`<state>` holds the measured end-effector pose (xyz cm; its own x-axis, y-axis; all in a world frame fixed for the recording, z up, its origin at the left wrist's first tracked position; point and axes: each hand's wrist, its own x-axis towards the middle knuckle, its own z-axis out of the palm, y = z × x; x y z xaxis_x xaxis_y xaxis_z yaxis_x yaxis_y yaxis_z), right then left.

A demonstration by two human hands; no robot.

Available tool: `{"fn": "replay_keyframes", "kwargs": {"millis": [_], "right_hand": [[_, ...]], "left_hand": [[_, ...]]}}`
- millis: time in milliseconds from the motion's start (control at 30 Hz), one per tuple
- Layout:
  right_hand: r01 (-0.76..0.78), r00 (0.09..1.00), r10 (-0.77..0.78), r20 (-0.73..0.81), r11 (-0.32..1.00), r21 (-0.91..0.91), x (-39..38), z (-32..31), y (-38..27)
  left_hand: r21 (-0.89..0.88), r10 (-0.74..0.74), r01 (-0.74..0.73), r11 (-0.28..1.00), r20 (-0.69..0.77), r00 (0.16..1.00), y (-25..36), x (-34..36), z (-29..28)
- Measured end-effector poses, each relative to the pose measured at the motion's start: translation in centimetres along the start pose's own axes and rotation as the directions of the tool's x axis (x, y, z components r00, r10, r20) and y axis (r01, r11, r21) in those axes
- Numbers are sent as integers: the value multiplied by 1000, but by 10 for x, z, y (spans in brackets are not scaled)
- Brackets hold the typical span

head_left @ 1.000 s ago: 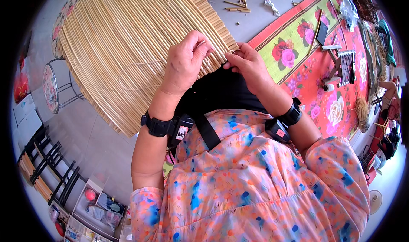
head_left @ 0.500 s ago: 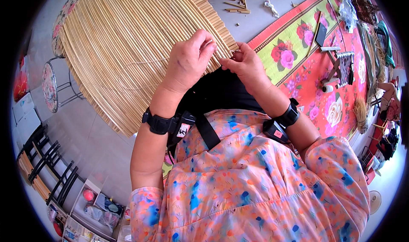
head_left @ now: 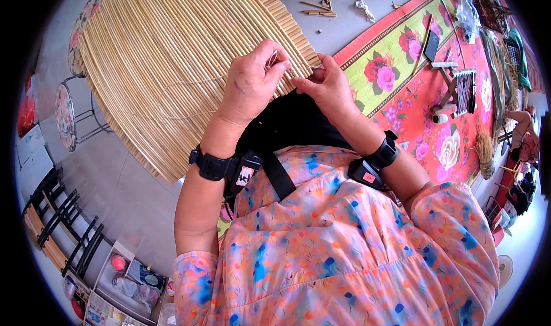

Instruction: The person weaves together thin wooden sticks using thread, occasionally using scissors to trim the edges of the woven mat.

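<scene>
A large mat of pale straw stalks [head_left: 166,50] laid side by side spreads before me, its near right edge over my dark lap. My left hand [head_left: 251,82] is above that edge, thumb and forefinger pinched on a thin pale thread [head_left: 272,59] that shows as a small loop between them. More loose thread trails across the stalks left of the hand. My right hand [head_left: 332,89] is closed on the mat's right edge, thumb and finger against the stalk ends. Its fingertips partly hide what lies between them.
A red and green floral sheet [head_left: 396,90] covers the floor at right, with a phone [head_left: 432,47], a small folding stool [head_left: 456,90] and a straw bundle [head_left: 484,154]. Cut stalks [head_left: 318,2] lie at the back. Round stools [head_left: 66,116] stand at left, near folded black-framed chairs [head_left: 63,211].
The thread loop at my left fingers has become visible. My right hand has shifted slightly left and up along the mat edge; the mat stays nearly in place.
</scene>
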<state>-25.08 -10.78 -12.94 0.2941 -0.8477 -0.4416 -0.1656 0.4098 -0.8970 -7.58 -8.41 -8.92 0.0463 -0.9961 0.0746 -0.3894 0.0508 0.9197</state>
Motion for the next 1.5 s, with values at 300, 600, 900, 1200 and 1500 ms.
{"fn": "replay_keyframes", "kwargs": {"millis": [300,600,900,1200,1500], "right_hand": [[22,1000,-22,-1,1000,-16,0,0,0],[23,1000,-23,-13,999,-25,1,0,3],[36,999,-36,-3,999,-7,0,0,3],[36,999,-37,-20,998,-46,-2,1,-1],[36,999,-36,-10,999,-31,-2,1,-2]], "left_hand": [[54,-8,7,999,25,1000,-1,1,2],[215,50,-43,976,-23,998,-1,2,8],[121,-55,68,990,-110,992,-1,4,7],[69,-72,74,995,-32,997,-6,3,8],[136,-61,63,989,-18,998,-2,3,7]]}}
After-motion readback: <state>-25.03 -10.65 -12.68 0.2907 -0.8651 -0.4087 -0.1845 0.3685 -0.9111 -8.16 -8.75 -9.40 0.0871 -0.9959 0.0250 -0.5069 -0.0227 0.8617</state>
